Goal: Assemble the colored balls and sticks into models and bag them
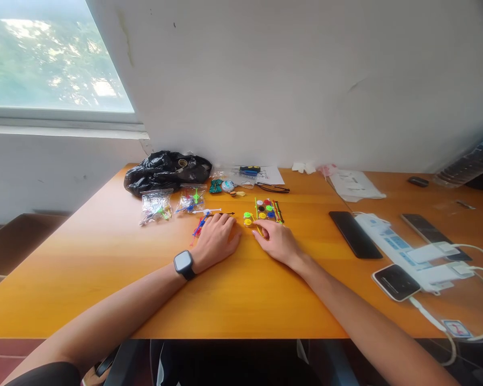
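Note:
My left hand (pixel 217 238), with a watch (pixel 183 262) on its wrist, lies palm down on the table with fingers stretched out. Small plastic arrow-shaped sticks in blue and red (pixel 198 228) and white (pixel 207 210) lie around its fingertips; part of them is hidden beneath the hand. My right hand (pixel 279 241) is closed in a pinch at a thin yellow plastic stick (pixel 258 230). Touching or just beside its fingers are small round plastic pieces, among them a green one (pixel 247 215) and a yellow one (pixel 247 222). More coloured sticks (pixel 279 210) stand in a row behind.
Two clear bags of plastic parts (pixel 156 206) lie at the left, before a black plastic bag (pixel 167 171). Tools (pixel 249 170) and a black cable tie-like strip (pixel 272 188) are at the back. On the right are a phone (pixel 354 234), a power strip (pixel 390 244) and cables.

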Demonstrator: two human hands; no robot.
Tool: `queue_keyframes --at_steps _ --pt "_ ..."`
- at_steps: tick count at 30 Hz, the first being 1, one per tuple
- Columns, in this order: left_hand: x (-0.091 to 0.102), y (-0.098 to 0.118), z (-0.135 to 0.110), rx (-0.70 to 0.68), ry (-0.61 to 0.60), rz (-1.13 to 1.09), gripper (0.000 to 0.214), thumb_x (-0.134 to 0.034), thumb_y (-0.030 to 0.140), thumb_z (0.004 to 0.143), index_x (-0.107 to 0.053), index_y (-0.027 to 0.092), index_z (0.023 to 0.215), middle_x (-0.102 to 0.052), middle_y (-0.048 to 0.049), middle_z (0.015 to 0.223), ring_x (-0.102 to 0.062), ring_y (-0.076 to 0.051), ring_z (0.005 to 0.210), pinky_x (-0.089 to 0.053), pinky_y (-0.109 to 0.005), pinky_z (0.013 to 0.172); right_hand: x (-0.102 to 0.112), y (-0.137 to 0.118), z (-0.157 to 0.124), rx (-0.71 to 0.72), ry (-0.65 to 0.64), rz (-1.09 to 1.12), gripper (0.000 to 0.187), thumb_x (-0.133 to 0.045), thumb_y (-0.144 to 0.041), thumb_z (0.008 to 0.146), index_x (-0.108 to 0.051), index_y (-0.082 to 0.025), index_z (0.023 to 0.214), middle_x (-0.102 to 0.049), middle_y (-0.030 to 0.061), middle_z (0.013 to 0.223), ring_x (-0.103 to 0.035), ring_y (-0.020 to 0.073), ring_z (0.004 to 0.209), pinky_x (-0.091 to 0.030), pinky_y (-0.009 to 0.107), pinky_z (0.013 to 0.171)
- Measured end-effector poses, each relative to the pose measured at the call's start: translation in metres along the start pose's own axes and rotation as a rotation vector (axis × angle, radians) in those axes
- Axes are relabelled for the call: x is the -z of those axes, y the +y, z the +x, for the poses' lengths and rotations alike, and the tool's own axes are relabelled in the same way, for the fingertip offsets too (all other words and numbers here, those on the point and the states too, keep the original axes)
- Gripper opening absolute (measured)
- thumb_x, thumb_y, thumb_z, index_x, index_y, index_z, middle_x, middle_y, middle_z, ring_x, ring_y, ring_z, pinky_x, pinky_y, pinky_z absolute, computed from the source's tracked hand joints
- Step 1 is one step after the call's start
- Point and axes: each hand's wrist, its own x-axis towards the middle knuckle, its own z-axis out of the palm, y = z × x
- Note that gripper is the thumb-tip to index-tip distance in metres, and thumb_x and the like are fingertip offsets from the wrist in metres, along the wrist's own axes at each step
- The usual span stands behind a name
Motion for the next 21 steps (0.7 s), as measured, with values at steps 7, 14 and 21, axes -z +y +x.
queue_keyframes --at_steps 7,14,21 --pt "-0.0074 -0.0066 -0.0003 -0.094 -0.013 -0.153 0.039 -0.059 0.024 0.101 -0.055 0.02 0.14 -0.064 -0.0171 0.139 -0.06 -0.035 0.124 -0.052 -0.053 0.107 0.0003 0.0004 0.0005 -0.023 0.012 -0.022 0.019 -0.063 -0.031 0.099 -0.075 -0.022 0.112 -0.065 0.0 0.075 -0.059 0.0184 0.068 -0.037 0.029 0.065" --pt "-0.0056 -0.0059 0.0012 -0.239 -0.051 -0.276 0.044 -0.057 0.021 0.103 -0.056 0.027 0.147 -0.065 -0.0111 0.142 -0.06 -0.03 0.127 -0.052 -0.05 0.11 0.0031 -0.0006 0.0002 -0.015 0.006 -0.01 0.01 -0.061 -0.022 0.099 -0.07 -0.023 0.097 -0.072 0.001 0.085 -0.061 0.0174 0.072 -0.037 0.029 0.066" --pt "-0.0063 -0.0069 0.0017 -0.263 -0.061 -0.274 0.028 -0.055 0.02 0.105 -0.065 0.025 0.13 -0.064 -0.0113 0.144 -0.059 -0.03 0.13 -0.051 -0.049 0.111 -0.0012 0.0036 -0.0004 0.03 0.024 -0.024 0.011 -0.058 -0.02 0.102 -0.067 -0.024 0.098 -0.074 0.0032 0.1 -0.064 0.0189 0.081 -0.038 0.03 0.07"
